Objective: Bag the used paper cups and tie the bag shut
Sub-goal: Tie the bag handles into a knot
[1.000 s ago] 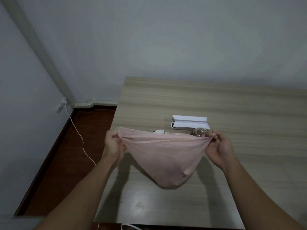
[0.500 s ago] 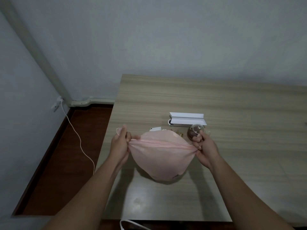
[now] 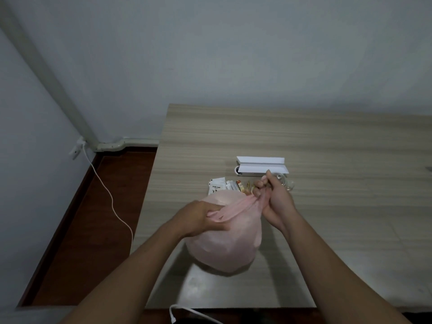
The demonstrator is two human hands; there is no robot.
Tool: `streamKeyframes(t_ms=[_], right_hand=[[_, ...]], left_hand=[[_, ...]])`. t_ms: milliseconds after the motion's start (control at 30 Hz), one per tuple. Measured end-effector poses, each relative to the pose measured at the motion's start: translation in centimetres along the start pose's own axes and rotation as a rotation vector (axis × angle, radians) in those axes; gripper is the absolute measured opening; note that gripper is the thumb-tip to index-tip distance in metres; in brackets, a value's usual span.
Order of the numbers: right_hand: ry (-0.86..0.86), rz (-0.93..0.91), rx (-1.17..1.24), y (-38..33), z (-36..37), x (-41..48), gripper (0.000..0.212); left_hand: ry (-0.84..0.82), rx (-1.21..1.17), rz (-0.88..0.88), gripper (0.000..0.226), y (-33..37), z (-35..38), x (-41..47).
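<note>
Head view: at frame centre the pink bag (image 3: 224, 244) hangs just above the worktop (image 3: 327, 230). The left hand (image 3: 198, 217) and right hand (image 3: 274, 199) each pinch one twisted ear. The film looks thin, soft and light, so hold near the neck.

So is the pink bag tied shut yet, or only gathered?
Only gathered: the pink bag has its mouth stretched into a strip between the left hand and the right hand; no knot shows.
</note>
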State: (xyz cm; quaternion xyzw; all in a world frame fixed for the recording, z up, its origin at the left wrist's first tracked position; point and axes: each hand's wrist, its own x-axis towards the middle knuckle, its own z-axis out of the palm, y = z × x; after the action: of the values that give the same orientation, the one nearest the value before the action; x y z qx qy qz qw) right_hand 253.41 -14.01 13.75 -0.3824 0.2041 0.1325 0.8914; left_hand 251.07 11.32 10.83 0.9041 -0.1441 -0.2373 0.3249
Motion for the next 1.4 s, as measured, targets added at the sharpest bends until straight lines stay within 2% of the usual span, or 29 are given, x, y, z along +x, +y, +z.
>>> streamKeyframes(t_ms=[167, 267, 367, 433, 533, 600, 667, 700, 767, 800, 900, 967, 1033, 1067, 1100, 1133, 1200, 1267, 1333, 1400], right_hand=[[-0.104, -0.017, -0.109, 1.0, 0.6, -0.7, 0.042], [-0.091, -0.030, -0.258, 1.6, 0.7, -1.3, 0.036], [-0.028, -0.054, -0.476, 1.5, 0.8, -1.8, 0.037], [-0.033, -0.092, -0.628, 1.3, 1.2, -2.4, 0.040], [-0.101, -0.179, -0.744, 1.1, 1.6, -2.9, 0.036], [-0.177, -0.265, -0.907, 1.3, 1.8, -3.0, 0.034], [-0.253, -0.347, -1.052, 1.5, 2.3, -3.2, 0.040], [-0.282, -0.382, -1.099, 1.6, 2.5, -3.2, 0.042], [-0.331, -0.420, -1.139, 1.3, 2.9, -3.5, 0.043], [-0.338, -0.436, -1.141, 0.9, 3.0, -3.8, 0.042], [-0.286, -0.418, -0.972, -0.4, 2.6, -4.4, 0.035], [-0.313, -0.362, -0.979, -1.1, 1.6, -4.6, 0.059], [-0.374, -0.358, -1.246, -1.1, 0.4, -4.2, 0.093], [-0.410, -0.368, -1.372, -0.9, 0.0, -4.0, 0.104], [-0.437, -0.393, -1.453, -0.6, -0.1, -3.8, 0.107], [-0.447, -0.431, -1.490, -0.4, 0.0, -3.6, 0.100], [-0.468, -0.512, -1.473, 0.1, 0.4, -3.2, 0.070], [-0.475, -0.547, -1.391, 0.9, 0.6, -3.2, 0.040], [-0.289, -0.447, -1.199, 1.7, 0.9, -3.8, 0.035], [-0.081, -0.330, -0.930, 2.4, 1.0, -4.4, 0.044]], left_hand=[[-0.039, 0.277, -0.029, 0.054, 0.5, 1.2, 0.7], [-0.091, 0.317, -0.027, 0.048, 0.6, 1.1, 1.3], [-0.122, 0.106, -0.040, 0.067, 1.2, -0.1, 1.0], [-0.049, -0.046, -0.057, 0.073, 1.6, -0.6, 0.3], [0.103, -0.248, 0.025, 0.079, 2.7, -0.6, -0.5], [0.152, -0.324, 0.093, 0.066, 3.2, 0.0, -0.4], [0.213, -0.365, 0.122, 0.018, 4.0, 0.8, -0.1], [0.232, -0.382, 0.126, 0.015, 4.3, 1.0, 0.1], [0.301, -0.420, 0.150, 0.045, 4.5, 1.4, 0.6], [0.318, -0.447, 0.157, 0.049, 4.7, 1.3, 0.7], [0.305, -0.511, 0.162, 0.040, 5.8, -0.4, 0.2], [0.255, -0.507, 0.178, 0.034, 6.4, -1.7, -0.4], [0.202, -0.515, 0.176, 0.018, 6.9, -3.1, -1.1], [0.178, -0.511, 0.187, 0.017, 6.9, -3.5, -1.2], [0.156, -0.498, 0.192, 0.018, 6.9, -3.8, -1.2], [0.135, -0.486, 0.202, 0.015, 7.0, -3.9, -1.2], [0.108, -0.501, 0.244, 0.010, 7.2, -4.0, -1.3], [0.123, -0.557, 0.271, 0.021, 7.3, -4.1, -1.4], [0.188, -0.656, 0.207, 0.040, 7.0, -4.1, -1.5], [0.299, -0.753, 0.126, 0.034, 6.4, -3.8, -1.5]])
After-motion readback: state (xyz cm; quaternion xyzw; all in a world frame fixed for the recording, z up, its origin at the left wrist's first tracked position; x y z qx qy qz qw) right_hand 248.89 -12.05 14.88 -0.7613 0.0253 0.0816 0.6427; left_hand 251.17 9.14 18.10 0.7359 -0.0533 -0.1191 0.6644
